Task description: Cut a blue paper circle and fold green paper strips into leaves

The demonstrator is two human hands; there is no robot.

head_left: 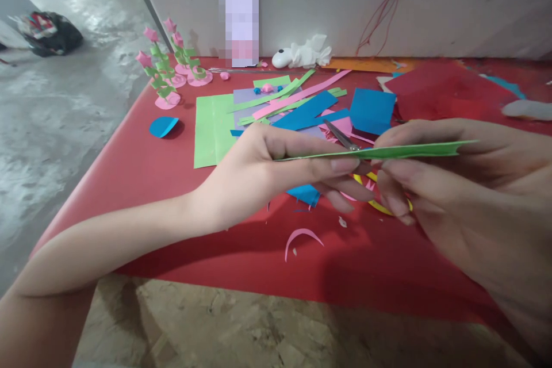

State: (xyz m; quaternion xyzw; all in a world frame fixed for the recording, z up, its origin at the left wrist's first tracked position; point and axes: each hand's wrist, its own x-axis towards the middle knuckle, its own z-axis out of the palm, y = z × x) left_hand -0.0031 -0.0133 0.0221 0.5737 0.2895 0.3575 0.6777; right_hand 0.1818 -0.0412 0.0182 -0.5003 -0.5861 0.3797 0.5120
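A green paper strip (414,150), seen almost edge-on, is stretched between my two hands above the table. My left hand (280,155) pinches its left part between thumb and fingers. On the other side, my right hand (414,178) grips it with the thumb below and a finger above. Behind and beneath the hands lie scissors (340,135) with yellow handles, partly hidden by my fingers. Blue paper pieces (373,109), pink strips (310,94) and green strips (276,98) are heaped just beyond. A folded green sheet (212,132) rests to the left of the heap.
Pink paper flowers (166,63) with curled green stems stand at the table's back left, near a blue paper disc (163,126). A white tissue pack (308,53) sits against the wall. Red sheet material (452,92) lies back right. A curved pink scrap (304,233) is in front.
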